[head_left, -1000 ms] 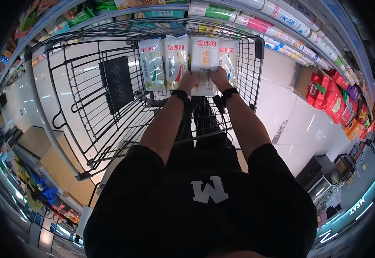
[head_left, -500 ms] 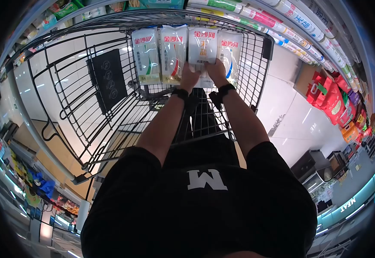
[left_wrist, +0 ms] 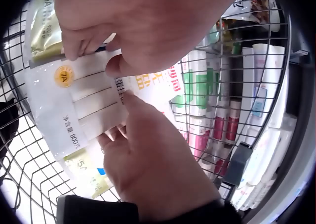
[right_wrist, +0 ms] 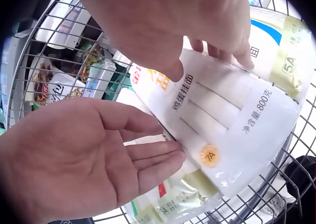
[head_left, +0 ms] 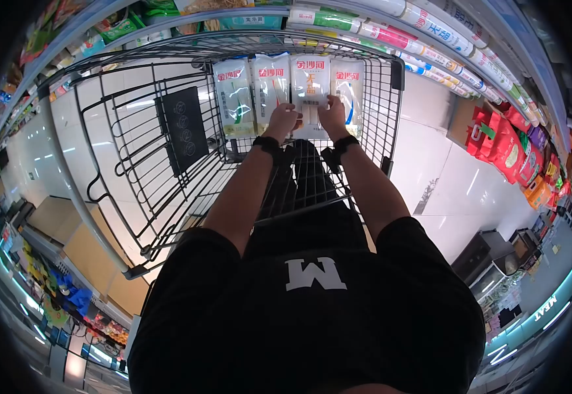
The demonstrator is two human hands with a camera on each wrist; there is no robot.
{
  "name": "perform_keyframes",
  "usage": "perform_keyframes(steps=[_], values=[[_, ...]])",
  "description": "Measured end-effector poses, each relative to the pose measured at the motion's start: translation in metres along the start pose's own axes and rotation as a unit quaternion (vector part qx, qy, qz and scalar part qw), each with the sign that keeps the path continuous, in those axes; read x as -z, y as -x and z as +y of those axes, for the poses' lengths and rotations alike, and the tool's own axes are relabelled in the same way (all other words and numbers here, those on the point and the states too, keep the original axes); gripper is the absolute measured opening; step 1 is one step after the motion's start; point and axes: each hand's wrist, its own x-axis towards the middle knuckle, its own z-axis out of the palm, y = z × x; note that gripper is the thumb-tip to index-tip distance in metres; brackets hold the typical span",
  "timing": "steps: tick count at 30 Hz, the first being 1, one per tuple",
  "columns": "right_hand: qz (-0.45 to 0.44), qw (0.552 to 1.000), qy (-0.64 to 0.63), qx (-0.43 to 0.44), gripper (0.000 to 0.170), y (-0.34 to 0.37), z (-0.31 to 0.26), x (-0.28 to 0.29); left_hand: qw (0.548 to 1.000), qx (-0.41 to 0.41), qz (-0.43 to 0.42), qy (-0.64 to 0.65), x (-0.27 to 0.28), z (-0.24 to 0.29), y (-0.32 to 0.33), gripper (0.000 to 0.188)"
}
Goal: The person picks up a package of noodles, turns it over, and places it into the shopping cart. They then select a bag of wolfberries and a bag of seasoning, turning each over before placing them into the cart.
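A white pack of dried noodles (head_left: 310, 85) with orange lettering lies in the shopping cart (head_left: 394, 125), between similar packs. My right hand (head_left: 330, 117) holds it by its right side, thumb on the front and fingers along the edge. My left hand (head_left: 284, 119) is off the pack's front, its fingers extended and fingertips right at the left edge in the right wrist view. A red-striped noodle pack (head_left: 271, 82) lies beneath that hand. Farther left is a green-striped noodle pack (head_left: 234, 98); a blue-striped one (head_left: 347, 85) lies on the right.
Shelves with rolled noodle packs (head_left: 423, 49) curve round the far side and right of the cart. Red bags (head_left: 496, 144) stand on the floor at right. A black panel (head_left: 182, 130) hangs on the cart's left wire side.
Both hands held the white noodle pack before; my left hand has come off it and moved slightly left. My right hand keeps its hold. The cart shifted in view and came back.
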Motion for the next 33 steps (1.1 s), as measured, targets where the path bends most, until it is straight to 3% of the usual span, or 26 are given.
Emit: perform_keyframes(steps=[1, 2, 5, 9, 11, 12, 13, 14, 15, 16, 17, 19, 21, 22, 25, 27, 33], values=[[-0.083, 0.995, -0.031, -0.047, 0.043, 0.001, -0.005, 0.009, 0.992, 0.049, -0.062, 0.1, 0.011, 0.005, 0.012, 0.04], [-0.114, 0.992, 0.006, -0.055, 0.043, 0.007, -0.008, 0.021, 0.994, 0.041, -0.062, 0.079, 0.022, 0.011, 0.023, 0.035], [-0.092, 0.993, 0.078, 0.001, 0.043, 0.026, -0.012, 0.053, 0.997, 0.009, -0.048, 0.058, 0.058, 0.025, 0.062, 0.031], [-0.153, 0.982, -0.108, -0.008, 0.04, 0.076, -0.049, 0.121, 0.992, -0.087, -0.013, 0.087, 0.102, 0.008, 0.106, 0.028], [-0.133, 0.987, -0.04, 0.076, 0.04, 0.101, -0.042, 0.14, 0.992, -0.113, 0.009, -0.063, 0.121, 0.012, 0.147, 0.033], [-0.147, 0.986, -0.034, 0.078, 0.039, 0.118, -0.043, 0.152, 0.978, -0.155, 0.021, -0.14, 0.133, -0.013, 0.14, 0.036], [-0.162, 0.983, 0.035, 0.077, 0.037, 0.135, -0.047, 0.164, 0.951, -0.179, 0.068, -0.244, 0.139, -0.026, 0.15, 0.038], [-0.16, 0.978, 0.086, 0.103, 0.036, 0.149, -0.039, 0.171, 0.915, -0.16, 0.075, -0.363, 0.135, -0.002, 0.202, 0.037], [-0.179, 0.97, 0.124, 0.11, 0.035, 0.169, -0.044, 0.187, 0.936, -0.14, 0.009, -0.322, 0.143, -0.017, 0.213, 0.038], [-0.155, 0.964, 0.183, 0.117, 0.032, 0.183, -0.036, 0.19, 0.892, -0.227, 0.026, -0.389, 0.151, -0.044, 0.213, 0.038], [-0.133, 0.954, 0.242, 0.12, 0.03, 0.193, -0.023, 0.189, 0.891, -0.183, 0.013, -0.416, 0.15, -0.043, 0.24, 0.039], [-0.192, 0.925, 0.289, 0.155, 0.029, 0.202, 0.003, 0.194, 0.871, -0.148, -0.001, -0.469, 0.149, -0.035, 0.296, 0.04], [-0.142, 0.94, 0.192, 0.243, 0.029, 0.208, 0.033, 0.186, 0.854, -0.167, 0.026, -0.492, 0.157, -0.069, 0.307, 0.039], [-0.113, 0.943, 0.2, 0.239, 0.029, 0.217, 0.03, 0.189, 0.852, -0.173, 0.032, -0.494, 0.156, -0.071, 0.317, 0.039], [-0.148, 0.932, 0.195, 0.266, 0.029, 0.211, 0.033, 0.186, 0.837, -0.217, 0.061, -0.498, 0.152, -0.087, 0.338, 0.032], [-0.154, 0.939, 0.18, 0.25, 0.03, 0.211, 0.038, 0.186, 0.742, -0.332, 0.139, -0.565, 0.148, -0.105, 0.336, 0.026], [-0.141, 0.951, 0.102, 0.256, 0.036, 0.212, 0.058, 0.22, 0.725, -0.271, 0.142, -0.616, 0.142, -0.105, 0.33, 0.028]])
